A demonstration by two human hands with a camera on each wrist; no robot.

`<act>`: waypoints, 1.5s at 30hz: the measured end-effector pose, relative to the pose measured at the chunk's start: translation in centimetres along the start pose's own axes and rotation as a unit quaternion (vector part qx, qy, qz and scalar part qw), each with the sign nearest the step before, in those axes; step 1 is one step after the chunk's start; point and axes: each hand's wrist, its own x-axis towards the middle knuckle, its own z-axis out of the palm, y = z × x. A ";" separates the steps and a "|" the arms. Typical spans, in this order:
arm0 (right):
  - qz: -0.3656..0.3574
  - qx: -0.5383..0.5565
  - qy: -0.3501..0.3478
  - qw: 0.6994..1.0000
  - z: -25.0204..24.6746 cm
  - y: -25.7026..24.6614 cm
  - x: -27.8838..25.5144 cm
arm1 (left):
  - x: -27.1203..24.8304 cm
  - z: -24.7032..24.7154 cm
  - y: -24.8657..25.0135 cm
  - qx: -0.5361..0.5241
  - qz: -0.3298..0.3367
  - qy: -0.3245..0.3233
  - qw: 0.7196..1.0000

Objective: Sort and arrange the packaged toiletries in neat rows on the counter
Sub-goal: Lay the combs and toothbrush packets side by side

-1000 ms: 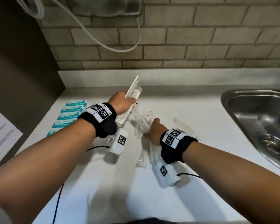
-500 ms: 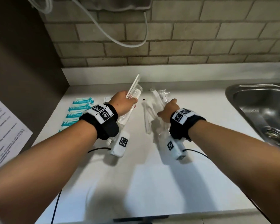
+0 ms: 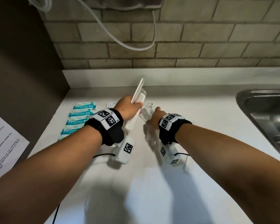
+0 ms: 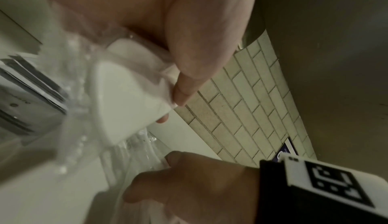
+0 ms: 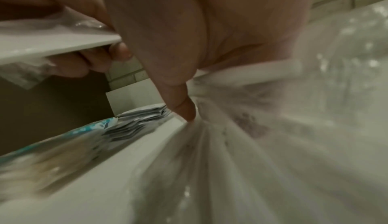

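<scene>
Head view looks down from above; both wrist views sit close, sharing the counter (image 3: pixel 152 183).

**Blurred wrap, hidden fingers**

The clear packets (image 3: pixel 146 113) under the right hand (image 3: pixel 153 118) smear into blur; their contents cannot be told. At 9 o'clock the teal sachets (image 3: pixel 80 120) run behind the left wrist. The sink (image 3: pixel 265 110) is cut off at 3 o'clock.
</scene>
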 end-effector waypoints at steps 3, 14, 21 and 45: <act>-0.022 -0.020 -0.011 1.000 -0.3 0.0 0.4 | 0.6 0.6 0.5 -0.011 0.006 -0.002 1.000; -0.037 0.064 0.018 0.997 -2.8 4.0 0.9 | 1.4 3.3 1.8 -0.045 -0.026 0.039 0.998; -0.057 0.088 0.067 0.992 -9.3 11.5 0.9 | 1.5 8.3 1.4 -0.041 -0.076 -0.025 0.996; -0.127 0.114 0.045 0.984 -10.6 17.4 -0.1 | 2.1 13.0 1.4 0.331 -0.106 0.031 0.937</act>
